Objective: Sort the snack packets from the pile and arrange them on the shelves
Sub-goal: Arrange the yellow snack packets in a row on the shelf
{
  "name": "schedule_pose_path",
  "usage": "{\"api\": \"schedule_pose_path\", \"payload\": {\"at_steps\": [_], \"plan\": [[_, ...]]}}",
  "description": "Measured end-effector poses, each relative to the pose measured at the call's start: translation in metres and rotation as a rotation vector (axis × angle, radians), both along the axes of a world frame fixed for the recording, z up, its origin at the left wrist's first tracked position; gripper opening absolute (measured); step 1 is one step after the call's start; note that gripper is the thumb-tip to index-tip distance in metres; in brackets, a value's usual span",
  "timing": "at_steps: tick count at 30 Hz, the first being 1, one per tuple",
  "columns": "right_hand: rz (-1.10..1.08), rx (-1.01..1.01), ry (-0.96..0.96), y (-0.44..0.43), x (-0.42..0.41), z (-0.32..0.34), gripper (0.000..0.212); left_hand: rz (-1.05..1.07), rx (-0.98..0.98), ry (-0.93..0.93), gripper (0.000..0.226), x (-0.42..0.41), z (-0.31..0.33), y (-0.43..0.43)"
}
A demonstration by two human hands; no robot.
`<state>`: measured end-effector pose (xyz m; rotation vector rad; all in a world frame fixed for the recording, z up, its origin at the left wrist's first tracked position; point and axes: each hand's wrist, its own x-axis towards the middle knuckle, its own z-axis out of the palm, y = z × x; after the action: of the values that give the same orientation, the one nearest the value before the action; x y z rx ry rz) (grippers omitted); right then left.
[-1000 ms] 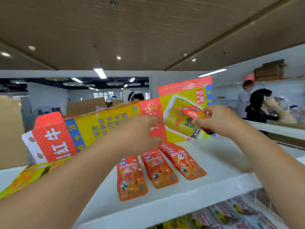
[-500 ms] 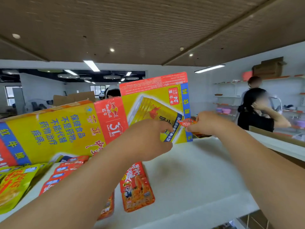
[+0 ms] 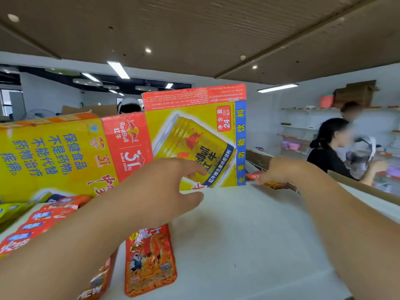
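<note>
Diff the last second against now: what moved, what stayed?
The right hand, still pinching the red packet, dropped from in front of the carton to the shelf beside its right edge. The left hand stayed at the carton's front, fingers open. The laid-out packets on the shelf stayed put; only the view shifted.

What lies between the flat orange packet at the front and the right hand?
Only bare white shelf, head view, between the orange packet and the right hand pinching a red packet.
</note>
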<state>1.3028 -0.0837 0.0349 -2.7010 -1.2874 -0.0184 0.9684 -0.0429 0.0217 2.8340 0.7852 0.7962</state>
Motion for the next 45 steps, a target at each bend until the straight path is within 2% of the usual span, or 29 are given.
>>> {"api": "schedule_pose_path", "payload": {"at_steps": [4,9,25,36,39,45], "plan": [[-0.007,-0.004,0.021,-0.001,0.009,-0.018,0.043,-0.037,-0.056,-0.084,0.041,0.003,-0.005,0.000],[-0.006,0.001,0.047,-0.005,0.020,-0.029,0.041,-0.095,-0.139,-0.147,0.045,0.014,-0.015,-0.003],[-0.061,0.025,0.095,-0.006,0.027,-0.038,0.048,-0.125,-0.169,-0.124,0.039,0.016,-0.021,0.001],[-0.078,0.033,0.095,-0.008,0.027,-0.036,0.046,-0.114,-0.162,-0.094,0.045,0.014,-0.020,0.002],[-0.083,0.060,0.079,-0.008,0.026,-0.034,0.052,-0.111,-0.165,-0.098,0.045,0.015,-0.020,0.003],[-0.029,0.082,-0.006,-0.004,0.023,-0.027,0.045,-0.105,-0.182,-0.117,0.043,0.014,-0.019,0.005]]}}
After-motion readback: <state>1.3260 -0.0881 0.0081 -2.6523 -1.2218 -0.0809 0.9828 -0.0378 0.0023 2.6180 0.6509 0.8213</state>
